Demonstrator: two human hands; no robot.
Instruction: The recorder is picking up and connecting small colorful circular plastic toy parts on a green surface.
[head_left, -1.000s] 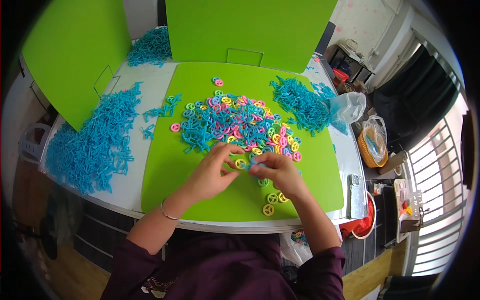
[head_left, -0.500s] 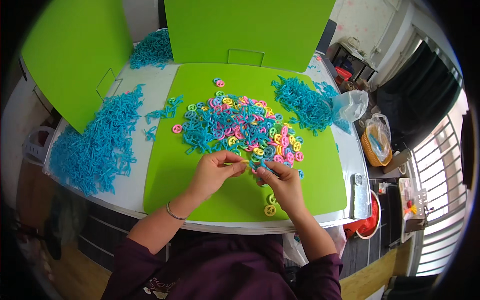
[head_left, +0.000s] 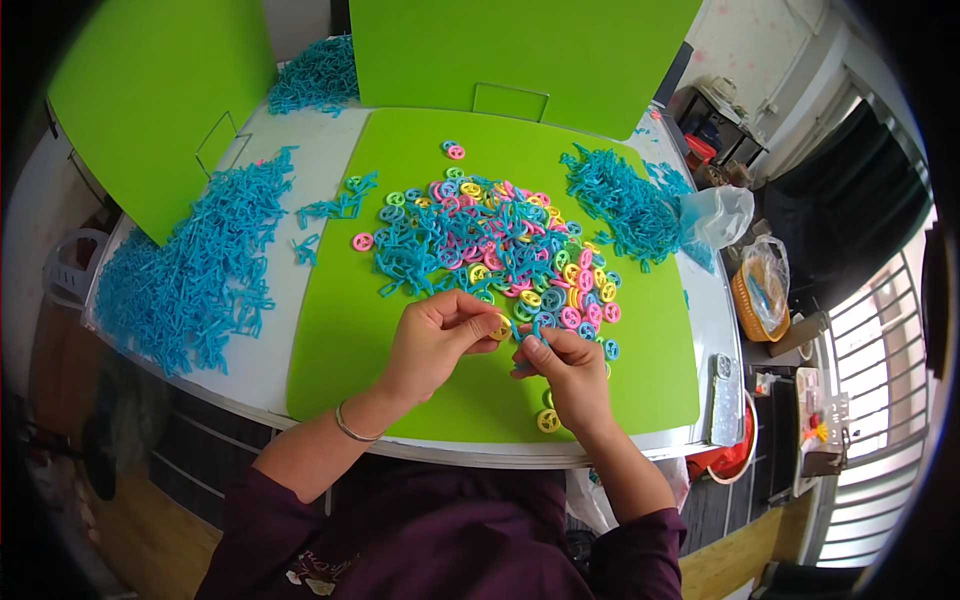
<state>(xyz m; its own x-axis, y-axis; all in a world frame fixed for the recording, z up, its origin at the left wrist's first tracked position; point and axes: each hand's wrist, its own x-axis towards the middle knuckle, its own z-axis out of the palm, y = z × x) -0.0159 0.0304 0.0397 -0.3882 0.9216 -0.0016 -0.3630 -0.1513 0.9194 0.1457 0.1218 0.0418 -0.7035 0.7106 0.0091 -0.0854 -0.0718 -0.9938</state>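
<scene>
A yellow spoked plastic wheel (head_left: 501, 327) is pinched between the thumb and fingers of my left hand (head_left: 436, 341). Close beside it, my right hand (head_left: 568, 368) grips a small blue plastic piece (head_left: 530, 334), its far part hidden by my fingers. The wheel and the blue piece meet or nearly meet; I cannot tell if they are joined. Beyond my hands lies a mixed heap of coloured wheels (head_left: 584, 282) in pink, yellow, green and blue, with blue frame-like pieces (head_left: 408, 262) strewn over it. Another yellow wheel (head_left: 548, 420) rests near my right wrist.
The green mat (head_left: 350, 350) covers the table's middle. Large piles of blue pieces stand at the left (head_left: 200, 270), far left (head_left: 318, 75) and right (head_left: 625, 205). Green boards (head_left: 520, 50) stand upright behind. A phone (head_left: 722, 400) and a plastic bag (head_left: 715, 215) lie at the right edge.
The yellow wheel in my left hand has turned its face into view. My hands remain close together, and the whole view has shifted slightly.
</scene>
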